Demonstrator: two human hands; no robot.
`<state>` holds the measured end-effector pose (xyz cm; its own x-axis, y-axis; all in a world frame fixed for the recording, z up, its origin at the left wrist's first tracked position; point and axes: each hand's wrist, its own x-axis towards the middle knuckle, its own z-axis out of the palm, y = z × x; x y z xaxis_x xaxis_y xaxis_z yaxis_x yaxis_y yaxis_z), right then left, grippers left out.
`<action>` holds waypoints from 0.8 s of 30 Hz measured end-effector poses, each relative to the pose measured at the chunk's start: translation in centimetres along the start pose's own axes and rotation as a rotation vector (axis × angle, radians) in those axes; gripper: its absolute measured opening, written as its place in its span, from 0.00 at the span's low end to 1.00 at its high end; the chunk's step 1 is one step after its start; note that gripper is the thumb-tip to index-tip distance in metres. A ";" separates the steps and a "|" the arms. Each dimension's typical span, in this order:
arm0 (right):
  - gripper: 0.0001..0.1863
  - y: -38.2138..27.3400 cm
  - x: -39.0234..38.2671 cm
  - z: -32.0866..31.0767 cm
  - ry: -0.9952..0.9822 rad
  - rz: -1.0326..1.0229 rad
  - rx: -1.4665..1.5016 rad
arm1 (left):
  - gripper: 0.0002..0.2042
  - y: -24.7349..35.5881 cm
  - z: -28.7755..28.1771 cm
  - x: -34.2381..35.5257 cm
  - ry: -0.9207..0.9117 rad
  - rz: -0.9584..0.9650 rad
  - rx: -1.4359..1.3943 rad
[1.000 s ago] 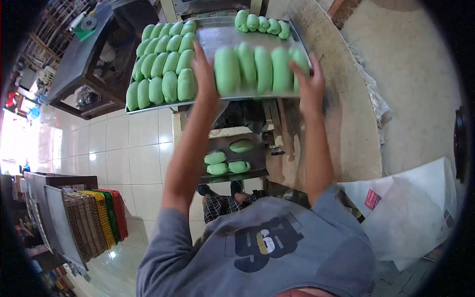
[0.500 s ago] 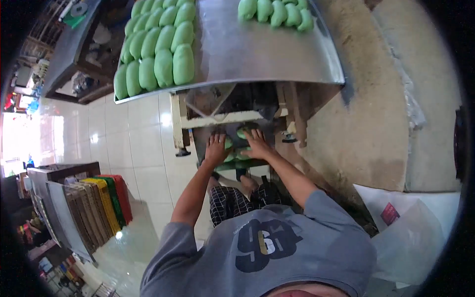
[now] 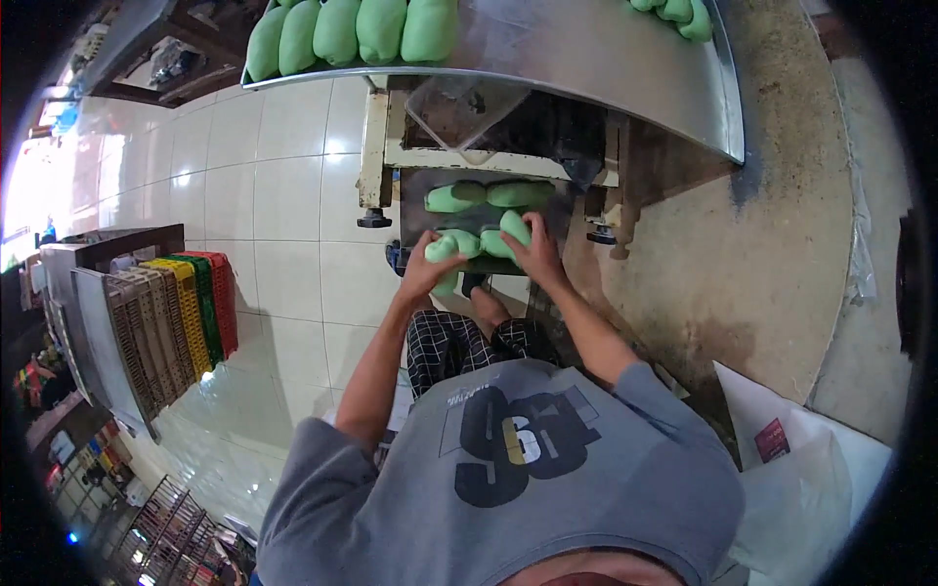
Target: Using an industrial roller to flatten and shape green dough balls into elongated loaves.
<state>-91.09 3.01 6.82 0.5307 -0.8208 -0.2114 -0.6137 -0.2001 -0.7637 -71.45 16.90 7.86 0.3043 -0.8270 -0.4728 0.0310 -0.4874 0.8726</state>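
My left hand (image 3: 426, 272) is closed around a soft green dough piece (image 3: 451, 245), thumb across its near side. Another dough piece hangs below it by the near edge of a low dark metal tray (image 3: 508, 200). My right hand (image 3: 540, 258) grips a second green dough piece (image 3: 515, 228), tilted up on the right side of the tray. One more piece lies between the two hands, partly hidden. Farther back on the same tray rest two long green dough rolls (image 3: 455, 197), side by side, with neither hand touching them.
Above the tray stands a metal-topped table (image 3: 586, 59) with a raised edge. Rows of plump green dough rolls (image 3: 381, 29) fill its left side, and more sit at far right. Stacked coloured crates (image 3: 186, 303) stand on the tiled floor at left; a white sack (image 3: 801, 459) lies right.
My hands, earlier laid flat over the dough on the low tray, have curled around pieces and lifted them. My view has shifted, so the tabletop appears higher and the far rolls are uncovered.
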 end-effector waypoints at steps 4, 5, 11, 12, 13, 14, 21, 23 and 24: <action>0.27 -4.2 -5.5 3.7 -0.079 0.047 0.395 | 0.25 -0.1 3.4 -3.1 0.048 -0.358 -1.077; 0.27 -4.1 -6.1 4.7 -0.078 0.007 0.282 | 0.25 0.9 3.6 -3.3 0.034 -0.361 -1.079; 0.27 -0.6 4.8 0.3 -0.147 -0.067 -0.771 | 0.33 2.7 1.7 -5.6 -0.187 -0.228 -1.495; 0.27 0.2 6.0 -0.3 -0.155 -0.077 -0.772 | 0.33 1.3 1.3 -5.6 -0.152 -0.227 -1.513; 0.26 1.0 6.8 -0.9 -0.307 -0.015 -0.694 | 0.33 1.1 1.3 -5.8 -0.144 -0.225 -1.518; 0.26 1.8 7.1 -1.2 -0.455 0.048 -0.614 | 0.33 0.9 1.5 -6.0 -0.111 -0.194 -1.533; 0.27 0.0 -4.8 3.3 -0.251 0.009 0.297 | 0.33 2.8 1.6 -7.2 0.096 -0.245 -1.593; 0.26 -4.1 -6.4 4.6 -0.402 0.006 0.363 | 0.26 -1.7 1.5 -7.5 0.106 -0.315 -1.649; 0.26 -2.2 -5.6 5.9 -0.428 0.031 0.344 | 0.19 -5.9 0.8 -7.6 0.259 -0.247 -1.564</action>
<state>-89.24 11.21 6.02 0.7500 -0.5183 -0.4110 -0.4445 0.0654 -0.8934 -74.75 25.89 6.18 0.2847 -0.6283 -0.7240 0.9491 0.2909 0.1208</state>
